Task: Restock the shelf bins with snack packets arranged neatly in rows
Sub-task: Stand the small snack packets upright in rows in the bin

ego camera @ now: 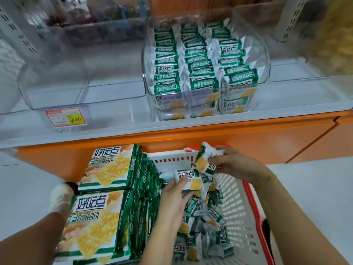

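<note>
A white basket (238, 207) with red rim holds several loose green-and-white snack packets (212, 220). My left hand (172, 203) reaches into it and grips one packet (189, 180) at the pile's top. My right hand (235, 165) pinches a second packet (205, 159), tilted, above the basket's far end. On the shelf above, a clear bin (265, 60) stands filled with the same packets in three upright rows (200, 64).
Large green packs (99, 222) are stacked left of the basket. An empty clear bin (82, 92) with a price tag (65, 117) sits left of the filled one. The orange shelf base (267, 136) runs behind the basket. A knee and shoe (59, 197) show at lower left.
</note>
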`<state>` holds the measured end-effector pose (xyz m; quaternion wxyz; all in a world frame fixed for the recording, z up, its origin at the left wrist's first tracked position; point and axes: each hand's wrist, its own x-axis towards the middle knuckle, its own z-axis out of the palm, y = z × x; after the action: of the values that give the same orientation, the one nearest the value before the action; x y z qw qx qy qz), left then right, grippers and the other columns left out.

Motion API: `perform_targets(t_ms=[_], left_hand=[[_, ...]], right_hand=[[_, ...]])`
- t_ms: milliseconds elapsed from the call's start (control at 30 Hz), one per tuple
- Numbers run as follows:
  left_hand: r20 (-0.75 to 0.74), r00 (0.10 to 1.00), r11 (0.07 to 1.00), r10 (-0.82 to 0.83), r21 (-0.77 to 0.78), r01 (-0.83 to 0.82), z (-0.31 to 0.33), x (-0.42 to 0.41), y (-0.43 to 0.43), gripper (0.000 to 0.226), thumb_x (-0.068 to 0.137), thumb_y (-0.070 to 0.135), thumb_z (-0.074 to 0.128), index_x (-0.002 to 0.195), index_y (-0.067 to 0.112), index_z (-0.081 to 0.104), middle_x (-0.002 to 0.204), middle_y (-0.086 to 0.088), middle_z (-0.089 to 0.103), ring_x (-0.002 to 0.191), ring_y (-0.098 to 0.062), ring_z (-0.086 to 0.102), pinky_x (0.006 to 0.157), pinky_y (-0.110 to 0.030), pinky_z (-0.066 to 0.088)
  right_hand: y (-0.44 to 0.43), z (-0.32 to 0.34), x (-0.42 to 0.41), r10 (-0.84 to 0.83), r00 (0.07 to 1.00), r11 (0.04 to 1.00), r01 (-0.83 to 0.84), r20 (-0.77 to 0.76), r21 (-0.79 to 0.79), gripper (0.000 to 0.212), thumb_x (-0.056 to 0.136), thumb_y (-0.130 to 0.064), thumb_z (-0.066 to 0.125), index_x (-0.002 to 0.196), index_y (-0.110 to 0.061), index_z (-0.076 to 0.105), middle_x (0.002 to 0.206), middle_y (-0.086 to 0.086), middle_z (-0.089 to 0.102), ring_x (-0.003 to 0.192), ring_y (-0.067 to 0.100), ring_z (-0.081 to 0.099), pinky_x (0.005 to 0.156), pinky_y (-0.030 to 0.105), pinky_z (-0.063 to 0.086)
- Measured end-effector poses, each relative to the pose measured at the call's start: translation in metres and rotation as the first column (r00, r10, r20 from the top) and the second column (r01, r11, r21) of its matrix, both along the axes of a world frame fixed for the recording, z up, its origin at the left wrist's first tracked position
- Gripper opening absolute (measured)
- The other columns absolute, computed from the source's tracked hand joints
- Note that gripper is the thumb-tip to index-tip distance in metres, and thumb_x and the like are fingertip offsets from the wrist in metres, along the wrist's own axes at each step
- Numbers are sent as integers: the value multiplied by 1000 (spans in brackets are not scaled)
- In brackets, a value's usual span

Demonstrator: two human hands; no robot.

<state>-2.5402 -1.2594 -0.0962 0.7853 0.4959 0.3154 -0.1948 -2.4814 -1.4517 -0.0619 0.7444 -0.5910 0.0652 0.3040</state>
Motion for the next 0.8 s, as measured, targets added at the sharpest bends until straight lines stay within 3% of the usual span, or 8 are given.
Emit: perform_targets(t_ms=[100,167,233,333,500,600,667,800], left_hand=[[51,998,999,-25,25,24,9,8,-2,68,82,1,66,142,2,32,138,-16,47,98,-19,65,76,-27,53],[91,994,998,-58,22,57,14,17,-1,44,83,0,65,125,5,50,121,-12,59,82,-14,70,64,-24,55],[137,986,995,-93,-5,95,21,22,-2,26,89,-2,57,111,10,58,101,-9,68,69,-13,69,60,-25,56],[159,982,995,-99,-16,102,25,23,-5,21,98,7,43,109,16,59,95,-9,74,81,-20,72,66,-31,59],[176,983,986,-59,-146,85,31,20,-9,60,80,55,46,118,11,56,104,-15,71,94,-29,69,74,-39,58],[259,951,984,-170,0,176,37,15,-11,84,64,45,72,134,7,44,105,-8,72,90,-22,69,86,-40,54],[307,924,974,-227,73,215,47,15,-15,91,57,45,77,135,10,45,101,-2,73,88,-17,69,85,-36,55],[498,780,912,-380,341,228,90,21,-34,55,64,61,69,113,36,65,88,11,74,84,-6,70,66,-18,54]], right_hand=[[-7,23,6,95,975,992,-76,203,-97,22,83,12,57,96,-5,52,96,19,56,93,29,57,85,40,47],[-7,34,12,228,916,960,-154,331,-235,21,85,4,62,105,3,57,101,24,59,93,34,57,89,44,47],[-1,43,16,365,857,901,-227,364,-369,23,84,-9,68,107,-4,64,102,16,66,96,36,59,88,45,48],[9,50,19,485,803,805,-254,348,-535,22,83,-22,72,105,-18,69,94,-3,72,87,25,65,79,41,53],[5,55,12,593,744,663,-235,307,-711,28,81,-34,72,107,-23,68,96,-6,70,83,18,65,73,32,55],[-2,65,4,513,776,696,-126,366,-707,38,75,-43,75,108,-30,60,101,-16,60,87,-3,57,73,16,50],[-8,77,-2,495,790,711,-129,361,-692,56,69,-55,72,118,-35,54,110,-22,57,97,-9,54,82,15,50],[-21,108,-21,503,762,747,-145,408,-649,65,68,-57,69,127,-38,51,106,-18,64,98,0,60,80,20,53]])
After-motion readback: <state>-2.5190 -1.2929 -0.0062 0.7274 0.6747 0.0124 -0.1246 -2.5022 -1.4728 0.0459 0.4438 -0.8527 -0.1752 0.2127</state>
